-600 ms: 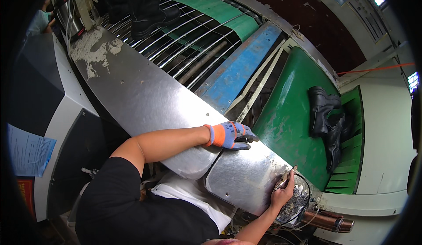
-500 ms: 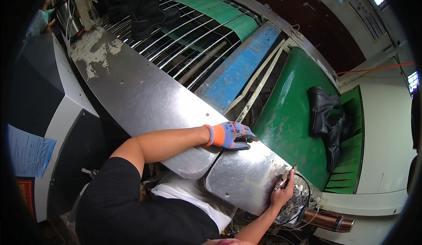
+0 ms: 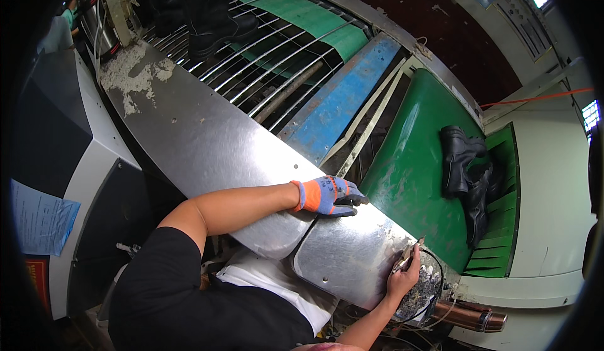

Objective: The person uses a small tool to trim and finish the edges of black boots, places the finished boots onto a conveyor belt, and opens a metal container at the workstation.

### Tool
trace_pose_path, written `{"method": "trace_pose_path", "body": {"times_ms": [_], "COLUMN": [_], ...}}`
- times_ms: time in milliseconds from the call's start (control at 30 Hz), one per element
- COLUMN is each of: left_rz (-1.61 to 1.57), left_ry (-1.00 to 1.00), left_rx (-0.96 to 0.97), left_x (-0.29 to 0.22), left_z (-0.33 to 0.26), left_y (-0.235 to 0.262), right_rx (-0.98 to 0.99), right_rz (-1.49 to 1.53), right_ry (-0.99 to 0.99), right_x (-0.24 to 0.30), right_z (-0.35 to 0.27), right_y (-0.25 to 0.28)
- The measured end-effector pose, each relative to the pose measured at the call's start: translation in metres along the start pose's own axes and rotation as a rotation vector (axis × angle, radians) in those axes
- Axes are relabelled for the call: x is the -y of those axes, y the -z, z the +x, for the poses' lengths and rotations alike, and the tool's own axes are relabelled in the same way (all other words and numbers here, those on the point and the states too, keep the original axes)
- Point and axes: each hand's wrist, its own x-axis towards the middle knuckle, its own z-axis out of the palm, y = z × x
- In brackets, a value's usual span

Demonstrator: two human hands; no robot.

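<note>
The left hand [image 3: 328, 195], covered by a blue and grey glove with an orange cuff, is laid palm down on the steel table [image 3: 207, 143], its fingers curled loosely over the far edge; nothing is gripped in it. The bare forearm is stretched across the metal from the lower left. The right hand [image 3: 402, 277], ungloved, is seen at the near right corner of the same table, closed around a small slim tool [image 3: 408, 258] whose tip is pressed against the table's edge. What kind of tool it is cannot be told.

Just beyond the right hand a round heap of grey scraps [image 3: 425, 285] is seen, and beside it a copper-coloured pipe [image 3: 469, 316]. Past the table's far edge a green conveyor belt [image 3: 409, 175] is set, and on it, well apart from both hands, a pair of black boots [image 3: 462, 168] is laid. A blue metal beam [image 3: 340, 99] runs between the table and a rack of steel rods [image 3: 264, 55]. On that rack, at the far left, more black boots [image 3: 211, 14] are stood. Patches of pale residue [image 3: 129, 77] are spread on the table's far end.
</note>
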Motion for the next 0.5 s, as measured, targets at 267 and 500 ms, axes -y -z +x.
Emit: {"method": "trace_pose_path", "body": {"times_ms": [267,500], "left_rz": [-0.026,-0.022], "left_ry": [0.062,0.043], "left_rx": [0.066,0.057], "left_x": [-0.0027,-0.0036], "left_z": [0.0009,0.0016], "left_y": [0.0037,0.0047], "right_rx": [-0.002,-0.009], "right_rz": [0.011,0.008], "right_ry": [-0.008,0.011], "right_x": [-0.0001,-0.0035], "right_z": [-0.0002,-0.0006], "right_y": [-0.0004,-0.0012]}}
